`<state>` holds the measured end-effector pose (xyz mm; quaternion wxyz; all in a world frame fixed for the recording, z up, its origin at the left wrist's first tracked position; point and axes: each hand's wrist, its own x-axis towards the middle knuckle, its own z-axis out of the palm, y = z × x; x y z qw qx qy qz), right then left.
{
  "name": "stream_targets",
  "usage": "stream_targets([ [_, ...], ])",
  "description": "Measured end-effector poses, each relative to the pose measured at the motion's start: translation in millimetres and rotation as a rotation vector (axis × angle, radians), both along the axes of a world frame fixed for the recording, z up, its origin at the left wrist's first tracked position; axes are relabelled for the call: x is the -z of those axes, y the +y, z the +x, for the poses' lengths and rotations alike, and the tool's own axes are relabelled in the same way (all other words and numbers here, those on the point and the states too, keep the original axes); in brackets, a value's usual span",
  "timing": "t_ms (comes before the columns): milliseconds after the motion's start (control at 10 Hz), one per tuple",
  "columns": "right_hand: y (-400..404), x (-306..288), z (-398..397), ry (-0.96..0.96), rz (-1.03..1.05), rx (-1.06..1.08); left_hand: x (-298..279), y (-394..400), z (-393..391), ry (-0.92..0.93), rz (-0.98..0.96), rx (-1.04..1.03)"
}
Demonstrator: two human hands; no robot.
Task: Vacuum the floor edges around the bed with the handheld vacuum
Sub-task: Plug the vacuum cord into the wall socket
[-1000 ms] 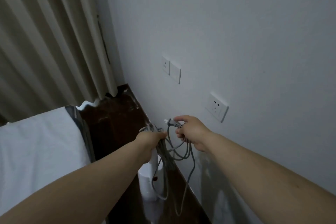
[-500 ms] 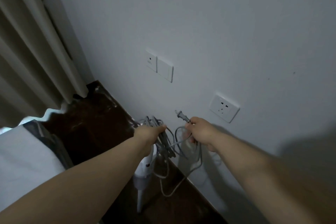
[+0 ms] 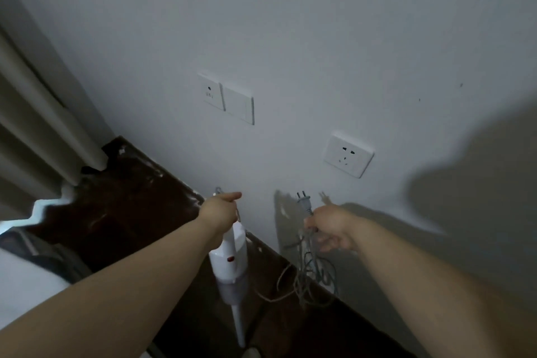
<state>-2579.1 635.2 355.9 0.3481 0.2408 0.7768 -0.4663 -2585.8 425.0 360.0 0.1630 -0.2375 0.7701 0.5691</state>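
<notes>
- The left hand point(image 3: 220, 211) grips the top of the vacuum point(image 3: 230, 258), fingers curled round its handle; the handle itself is hidden under the hand.
- The vacuum is white, with a small red button on its body. It hangs upright from that hand, just beside the wall point(image 3: 290, 23), its thin tube pointing down at the dark floor point(image 3: 130, 206).
- The right hand point(image 3: 329, 229) holds the grey cord point(image 3: 312, 276) just below the plug point(image 3: 304, 203), thumb and fingers pinched round it.
- The plug stands up out of the fist, two prongs pointing up, close to the wall but apart from it.
- Below the hand the cord falls in loose tangled loops down to where floor meets wall, between the vacuum and the right forearm.
- A white socket point(image 3: 348, 156) sits on the wall above and to the right of the plug, well apart from it.
- Higher and to the left there are two more white plates point(image 3: 226, 97) side by side; the left one has a small hole and marks.
- A pale curtain point(image 3: 32, 125) hangs at the far left, its hem reaching the floor.
- The white corner of the bed point(image 3: 20, 293) shows at lower left, with a strip of dark floor between it and the wall.
- A large shadow lies across the wall at right.
</notes>
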Motion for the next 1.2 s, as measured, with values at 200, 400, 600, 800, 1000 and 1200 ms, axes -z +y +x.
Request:
stream_targets([
  [200, 4, -11, -3, 0.073, -0.052, 0.181, -1, 4, -22, 0.091, -0.034, 0.128],
  [400, 10, -27, -2, 0.276, -0.278, 0.461, -6, 15, -31, 0.102, -0.020, 0.233],
  [600, 15, -49, -10, 0.419, -0.329, 0.655, -14, 37, -31, 0.084, -0.033, 0.363],
  [800, 12, -46, -20, 0.377, -0.267, 0.727, -17, 50, -29, 0.092, -0.032, 0.436],
  [1000, 4, -41, -27, 0.387, -0.290, 0.745, -15, 54, -30, 0.104, -0.012, 0.495],
  [1200, 1, -32, -32, 0.436, -0.265, 0.787, -17, 56, -31, 0.127, -0.014, 0.538],
])
